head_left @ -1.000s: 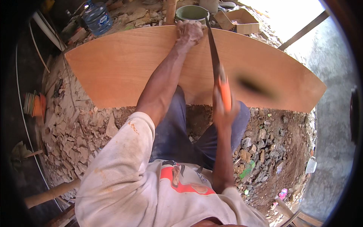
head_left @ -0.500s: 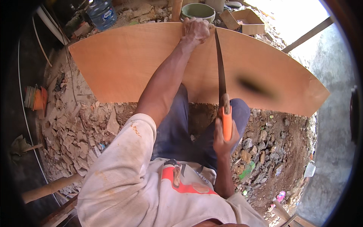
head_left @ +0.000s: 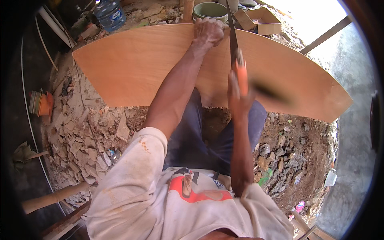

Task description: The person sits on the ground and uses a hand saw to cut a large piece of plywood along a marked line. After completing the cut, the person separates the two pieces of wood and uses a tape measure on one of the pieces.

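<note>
A wide sheet of plywood (head_left: 132, 66) lies across in front of me, over my knees. My left hand (head_left: 209, 33) is closed over its far edge, near the middle. In my right hand (head_left: 239, 96) is the orange handle of a hand saw (head_left: 234, 44); hand and handle are slightly blurred by motion. The dark blade points away from me and crosses the far edge of the sheet just right of my left hand. Its tip reaches past that edge, beside a green bucket. Whether the teeth sit in a cut I cannot tell.
Beyond the sheet stand a large blue water bottle (head_left: 110, 16), the green bucket (head_left: 211, 11) and an open cardboard box (head_left: 266, 24). Broken rubble (head_left: 88, 148) covers the ground. Wooden poles (head_left: 56, 198) lie at the lower left, and a grey wall (head_left: 352, 132) rises on the right.
My right hand has pushed the saw away from me, so the blade now extends well past the sheet's far edge. The left hand keeps its hold in the same place.
</note>
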`<move>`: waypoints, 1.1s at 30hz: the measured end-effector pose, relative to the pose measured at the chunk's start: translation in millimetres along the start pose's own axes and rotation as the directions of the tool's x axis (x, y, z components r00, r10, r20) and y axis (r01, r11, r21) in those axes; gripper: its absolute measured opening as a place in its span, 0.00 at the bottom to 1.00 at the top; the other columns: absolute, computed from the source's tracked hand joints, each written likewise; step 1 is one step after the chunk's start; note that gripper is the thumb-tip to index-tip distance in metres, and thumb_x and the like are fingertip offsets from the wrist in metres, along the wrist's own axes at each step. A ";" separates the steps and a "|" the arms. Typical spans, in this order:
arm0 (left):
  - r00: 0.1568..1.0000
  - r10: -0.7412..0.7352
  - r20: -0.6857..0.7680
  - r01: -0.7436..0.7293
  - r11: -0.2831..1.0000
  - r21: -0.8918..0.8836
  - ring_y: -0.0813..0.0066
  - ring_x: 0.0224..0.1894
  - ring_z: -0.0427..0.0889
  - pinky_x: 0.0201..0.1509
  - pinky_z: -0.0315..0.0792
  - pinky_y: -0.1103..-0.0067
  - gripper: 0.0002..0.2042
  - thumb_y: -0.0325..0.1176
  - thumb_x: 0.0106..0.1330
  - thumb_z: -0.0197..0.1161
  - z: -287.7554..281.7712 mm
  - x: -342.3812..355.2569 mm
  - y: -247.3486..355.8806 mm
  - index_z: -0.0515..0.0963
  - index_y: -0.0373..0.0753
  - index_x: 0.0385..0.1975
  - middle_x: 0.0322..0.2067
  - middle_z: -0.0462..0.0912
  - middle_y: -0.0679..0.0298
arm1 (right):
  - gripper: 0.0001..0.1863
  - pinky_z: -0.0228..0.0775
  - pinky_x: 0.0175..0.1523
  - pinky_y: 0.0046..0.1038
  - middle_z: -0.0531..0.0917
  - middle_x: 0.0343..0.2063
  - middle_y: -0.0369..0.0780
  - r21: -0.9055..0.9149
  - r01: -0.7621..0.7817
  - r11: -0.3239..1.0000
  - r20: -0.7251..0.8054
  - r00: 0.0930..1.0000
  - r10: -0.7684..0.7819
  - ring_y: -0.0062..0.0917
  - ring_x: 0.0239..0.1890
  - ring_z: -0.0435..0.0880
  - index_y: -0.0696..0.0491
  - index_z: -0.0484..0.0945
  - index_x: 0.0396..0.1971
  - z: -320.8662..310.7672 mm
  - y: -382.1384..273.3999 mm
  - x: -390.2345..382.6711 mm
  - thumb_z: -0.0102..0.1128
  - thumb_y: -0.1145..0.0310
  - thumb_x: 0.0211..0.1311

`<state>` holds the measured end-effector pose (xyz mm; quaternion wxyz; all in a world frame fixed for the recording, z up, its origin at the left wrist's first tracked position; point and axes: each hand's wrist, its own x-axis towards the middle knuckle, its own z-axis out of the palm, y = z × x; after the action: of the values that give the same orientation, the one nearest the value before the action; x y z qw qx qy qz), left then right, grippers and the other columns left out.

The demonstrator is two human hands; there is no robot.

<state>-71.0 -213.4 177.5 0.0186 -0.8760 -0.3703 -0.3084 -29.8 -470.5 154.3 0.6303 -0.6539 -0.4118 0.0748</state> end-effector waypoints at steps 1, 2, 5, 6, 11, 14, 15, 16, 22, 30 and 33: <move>1.000 -0.012 -0.002 0.012 1.000 0.000 0.55 0.48 0.86 0.55 0.70 0.55 0.18 0.51 0.77 0.54 0.9 3.4 -1.2 0.89 0.48 0.40 0.41 0.90 0.59 | 0.10 0.72 0.35 0.28 0.81 0.24 0.40 -0.012 0.055 0.998 -0.006 0.998 -0.055 0.21 0.26 0.79 0.61 0.82 0.39 -13.2 1.3 -27.3 0.71 0.70 0.67; 0.999 -0.034 0.002 0.034 0.999 -0.013 0.56 0.49 0.86 0.55 0.70 0.56 0.18 0.51 0.77 0.54 5.8 0.9 1.4 0.89 0.49 0.41 0.42 0.90 0.59 | 0.09 0.72 0.34 0.27 0.81 0.24 0.40 -0.040 0.042 0.998 0.016 0.999 -0.041 0.20 0.26 0.78 0.61 0.82 0.39 -30.8 -0.3 -51.7 0.71 0.72 0.66; 0.997 -0.081 -0.018 0.080 0.994 -0.069 0.61 0.50 0.86 0.58 0.69 0.58 0.15 0.45 0.72 0.56 15.4 7.1 -0.6 0.90 0.48 0.41 0.44 0.91 0.61 | 0.07 0.70 0.31 0.25 0.80 0.23 0.39 -0.067 -0.015 0.998 0.042 0.999 0.017 0.18 0.24 0.77 0.62 0.82 0.37 -73.1 -14.1 -110.9 0.71 0.76 0.65; 0.996 -0.082 -0.039 0.080 0.995 -0.053 0.60 0.50 0.86 0.58 0.69 0.58 0.15 0.46 0.72 0.56 18.0 6.8 -4.0 0.90 0.48 0.40 0.44 0.91 0.61 | 0.07 0.71 0.31 0.25 0.81 0.23 0.39 -0.079 0.026 0.997 0.042 0.999 -0.023 0.18 0.24 0.77 0.62 0.82 0.38 -72.3 -13.3 -109.4 0.70 0.76 0.65; 0.997 -0.056 -0.051 0.055 0.998 -0.015 0.59 0.51 0.86 0.57 0.69 0.58 0.18 0.50 0.75 0.55 9.8 3.1 12.5 0.89 0.47 0.39 0.43 0.91 0.61 | 0.11 0.73 0.35 0.28 0.84 0.26 0.41 -0.021 0.048 0.999 -0.014 0.999 -0.049 0.21 0.27 0.81 0.61 0.84 0.43 -12.2 20.3 2.9 0.70 0.72 0.66; 0.997 -0.072 -0.002 0.072 0.997 -0.028 0.59 0.50 0.86 0.56 0.69 0.57 0.18 0.49 0.74 0.54 4.6 5.8 9.0 0.89 0.47 0.39 0.42 0.91 0.60 | 0.12 0.74 0.38 0.32 0.85 0.28 0.42 -0.094 0.029 0.995 0.066 0.998 -0.022 0.25 0.29 0.82 0.60 0.84 0.43 21.8 -13.5 87.3 0.70 0.67 0.66; 0.997 -0.072 0.012 0.072 0.996 -0.043 0.59 0.50 0.86 0.56 0.69 0.57 0.18 0.49 0.74 0.54 1.9 8.1 3.0 0.89 0.47 0.38 0.42 0.91 0.60 | 0.12 0.74 0.38 0.32 0.85 0.28 0.42 -0.032 -0.001 0.999 0.070 0.998 0.003 0.25 0.29 0.82 0.60 0.84 0.43 23.9 -12.2 84.5 0.70 0.67 0.66; 0.997 -0.070 0.028 0.072 0.996 -0.059 0.59 0.50 0.86 0.56 0.69 0.58 0.18 0.48 0.74 0.54 -0.6 11.1 -3.2 0.89 0.47 0.38 0.42 0.91 0.60 | 0.12 0.74 0.38 0.32 0.85 0.29 0.42 0.028 -0.031 0.999 0.076 0.997 0.029 0.25 0.29 0.82 0.60 0.84 0.43 24.7 -6.9 78.5 0.71 0.67 0.66; 1.000 -0.005 -0.031 0.004 1.000 -0.022 0.56 0.48 0.87 0.54 0.71 0.56 0.18 0.48 0.77 0.54 -2.5 7.2 -1.0 0.90 0.48 0.39 0.41 0.91 0.58 | 0.13 0.74 0.36 0.28 0.84 0.26 0.39 0.005 0.101 0.995 -0.046 0.994 -0.101 0.20 0.27 0.80 0.61 0.84 0.43 -6.4 9.2 -26.2 0.73 0.69 0.66; 0.996 -0.048 -0.076 0.045 0.998 -0.042 0.55 0.49 0.86 0.56 0.70 0.58 0.16 0.45 0.76 0.54 13.3 10.3 -3.8 0.90 0.50 0.38 0.40 0.91 0.60 | 0.10 0.75 0.36 0.26 0.84 0.25 0.41 -0.078 0.060 0.995 0.027 0.998 -0.058 0.20 0.27 0.82 0.63 0.84 0.44 -69.9 -9.0 -91.6 0.71 0.77 0.64; 0.996 -0.057 -0.063 0.053 0.996 -0.067 0.57 0.50 0.86 0.57 0.69 0.57 0.14 0.44 0.74 0.56 16.0 0.5 11.8 0.90 0.50 0.39 0.41 0.91 0.61 | 0.13 0.76 0.38 0.29 0.86 0.27 0.41 -0.009 0.084 0.996 0.009 0.996 -0.084 0.21 0.29 0.83 0.62 0.85 0.46 -5.8 28.3 33.4 0.71 0.71 0.65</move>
<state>-54.5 -217.4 167.1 -0.0065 -0.8552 -0.3830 -0.3491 8.0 -450.0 144.4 0.6281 -0.6384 -0.4422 0.0491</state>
